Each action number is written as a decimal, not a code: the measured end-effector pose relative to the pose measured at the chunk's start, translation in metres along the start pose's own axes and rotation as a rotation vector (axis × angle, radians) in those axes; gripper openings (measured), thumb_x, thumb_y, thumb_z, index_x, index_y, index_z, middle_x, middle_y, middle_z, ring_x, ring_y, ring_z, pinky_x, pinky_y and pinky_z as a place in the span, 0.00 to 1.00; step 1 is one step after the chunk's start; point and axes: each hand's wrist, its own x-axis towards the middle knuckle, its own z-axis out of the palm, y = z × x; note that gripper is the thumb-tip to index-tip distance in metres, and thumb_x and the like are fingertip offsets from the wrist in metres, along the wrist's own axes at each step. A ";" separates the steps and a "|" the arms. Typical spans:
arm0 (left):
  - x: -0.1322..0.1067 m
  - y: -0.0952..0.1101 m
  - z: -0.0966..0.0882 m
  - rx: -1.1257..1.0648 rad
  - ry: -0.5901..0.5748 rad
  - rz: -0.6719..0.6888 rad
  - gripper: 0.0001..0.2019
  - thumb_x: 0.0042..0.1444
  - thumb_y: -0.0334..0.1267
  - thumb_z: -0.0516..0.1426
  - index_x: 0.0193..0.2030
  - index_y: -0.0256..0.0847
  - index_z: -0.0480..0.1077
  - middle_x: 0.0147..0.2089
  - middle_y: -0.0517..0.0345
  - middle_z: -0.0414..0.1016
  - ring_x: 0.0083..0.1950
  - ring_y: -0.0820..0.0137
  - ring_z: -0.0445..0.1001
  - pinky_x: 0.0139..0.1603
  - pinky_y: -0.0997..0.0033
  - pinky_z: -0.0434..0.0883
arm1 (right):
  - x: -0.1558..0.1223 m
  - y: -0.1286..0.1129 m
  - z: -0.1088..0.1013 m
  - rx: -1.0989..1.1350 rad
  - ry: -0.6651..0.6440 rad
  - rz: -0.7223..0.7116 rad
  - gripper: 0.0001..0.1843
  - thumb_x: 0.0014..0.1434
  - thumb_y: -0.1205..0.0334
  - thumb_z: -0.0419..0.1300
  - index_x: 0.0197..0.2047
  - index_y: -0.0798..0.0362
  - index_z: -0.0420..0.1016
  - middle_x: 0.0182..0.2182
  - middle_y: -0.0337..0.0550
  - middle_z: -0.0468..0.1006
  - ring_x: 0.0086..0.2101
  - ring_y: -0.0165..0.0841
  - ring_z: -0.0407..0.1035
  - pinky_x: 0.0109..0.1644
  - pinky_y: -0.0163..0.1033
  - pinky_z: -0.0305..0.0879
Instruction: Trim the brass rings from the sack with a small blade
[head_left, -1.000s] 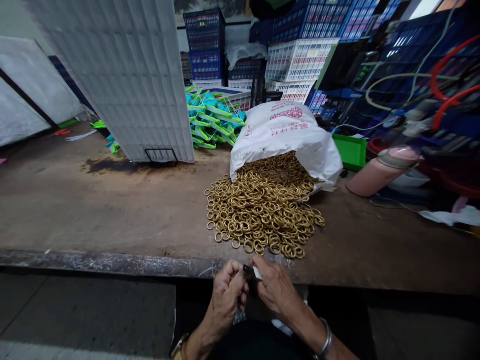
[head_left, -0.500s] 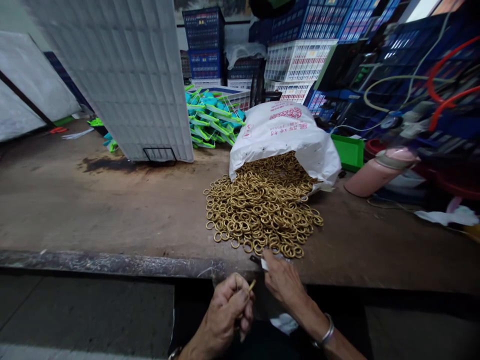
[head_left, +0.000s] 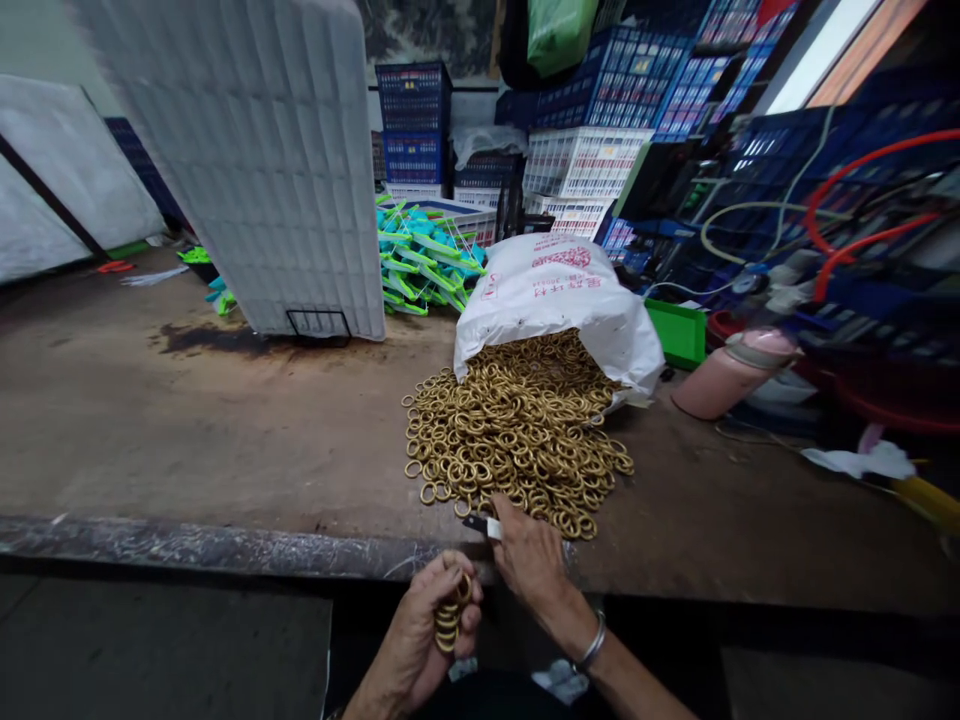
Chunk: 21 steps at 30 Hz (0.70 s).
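A heap of brass rings [head_left: 517, 440] spills from a white sack [head_left: 559, 295] onto the brown workbench [head_left: 225, 430]. My left hand [head_left: 431, 630] is below the bench's front edge, fingers curled round a small stack of brass rings [head_left: 448, 620]. My right hand [head_left: 529, 555] rests at the near edge of the heap, closed on a small dark tool with a white band [head_left: 484, 525]. A metal bangle [head_left: 592, 645] sits on my right wrist.
A white ribbed panel [head_left: 255, 160] stands at the back left. Green and teal plastic parts [head_left: 424, 255] lie behind the heap. Blue and white crates [head_left: 585, 160] are stacked at the back. A pink flask [head_left: 731, 370], a green tray [head_left: 679, 330] and hoses lie at the right.
My hands, together a second ago, have parted. The right hand has gone forward to the heap's edge with the tool. The left now shows a stack of rings. The view tilted down a little.
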 end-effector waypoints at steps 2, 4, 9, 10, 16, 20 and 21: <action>0.001 0.001 -0.003 -0.031 0.006 0.009 0.06 0.51 0.38 0.55 0.31 0.37 0.63 0.29 0.59 0.67 0.23 0.78 0.66 0.16 0.84 0.54 | 0.002 -0.001 0.001 0.000 0.006 0.009 0.15 0.48 0.74 0.50 0.39 0.50 0.63 0.28 0.40 0.76 0.27 0.33 0.70 0.26 0.35 0.43; 0.003 0.002 -0.005 -0.047 -0.002 0.020 0.06 0.50 0.37 0.56 0.30 0.36 0.64 0.30 0.56 0.68 0.26 0.77 0.68 0.16 0.83 0.55 | 0.003 -0.001 0.002 0.019 0.018 0.019 0.15 0.47 0.75 0.50 0.38 0.50 0.63 0.26 0.39 0.75 0.27 0.32 0.70 0.27 0.34 0.44; 0.009 0.009 -0.007 -0.034 -0.022 0.036 0.07 0.45 0.32 0.59 0.31 0.35 0.66 0.33 0.55 0.69 0.30 0.75 0.70 0.16 0.84 0.54 | 0.001 0.003 0.008 0.136 0.074 -0.007 0.16 0.44 0.76 0.49 0.35 0.49 0.65 0.24 0.36 0.74 0.26 0.30 0.68 0.27 0.33 0.44; 0.010 0.011 -0.007 -0.031 -0.011 0.047 0.07 0.44 0.31 0.60 0.31 0.36 0.66 0.33 0.55 0.69 0.29 0.75 0.70 0.16 0.85 0.54 | 0.000 0.004 0.008 0.168 0.087 -0.028 0.17 0.44 0.77 0.49 0.35 0.49 0.65 0.24 0.36 0.74 0.26 0.29 0.68 0.27 0.33 0.45; 0.012 0.028 -0.002 -0.015 0.011 0.106 0.09 0.44 0.37 0.60 0.31 0.36 0.67 0.30 0.57 0.68 0.27 0.76 0.68 0.15 0.85 0.54 | -0.010 0.007 0.000 0.350 0.082 -0.126 0.14 0.46 0.73 0.49 0.35 0.49 0.66 0.24 0.35 0.74 0.26 0.29 0.68 0.28 0.31 0.49; 0.015 0.029 0.002 0.063 0.079 0.162 0.11 0.45 0.42 0.60 0.28 0.35 0.66 0.28 0.58 0.68 0.25 0.77 0.67 0.14 0.85 0.55 | -0.012 0.007 -0.007 0.437 0.020 -0.120 0.07 0.50 0.67 0.49 0.33 0.50 0.66 0.24 0.36 0.72 0.26 0.29 0.66 0.29 0.31 0.52; 0.017 0.027 0.002 0.091 0.098 0.161 0.12 0.45 0.42 0.60 0.27 0.34 0.66 0.28 0.58 0.68 0.24 0.77 0.67 0.14 0.85 0.54 | -0.012 0.007 -0.008 0.459 0.009 -0.119 0.06 0.51 0.66 0.49 0.32 0.50 0.65 0.24 0.37 0.72 0.25 0.29 0.66 0.29 0.31 0.52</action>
